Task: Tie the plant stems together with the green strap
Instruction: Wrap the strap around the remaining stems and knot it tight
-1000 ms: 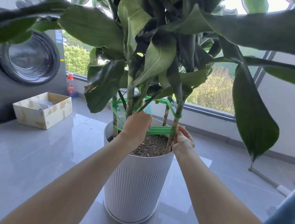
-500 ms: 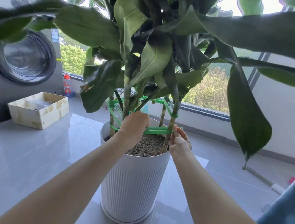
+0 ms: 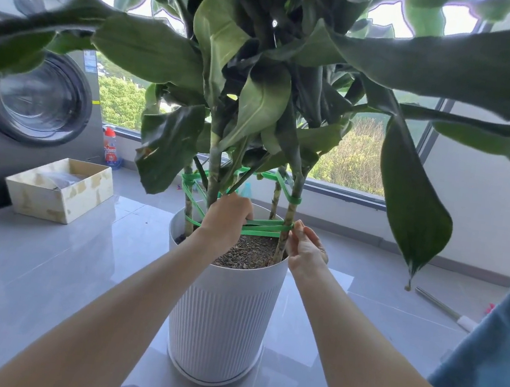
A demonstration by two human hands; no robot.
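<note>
Grey floor (image 3: 46, 264), one pot (image 3: 219, 317), four stems (image 3: 295, 185), two hands (image 3: 228, 219) (image 3: 306, 251) tight on one green strap (image 3: 267, 228)

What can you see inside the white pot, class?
Brown soil fills the white pot, and plant stems rise from it. The left hand covers part of the soil, so the base of the middle stem cannot be seen.

Tight gaps between stems (image 3: 290, 212); leaves (image 3: 155, 49) overhead
</note>
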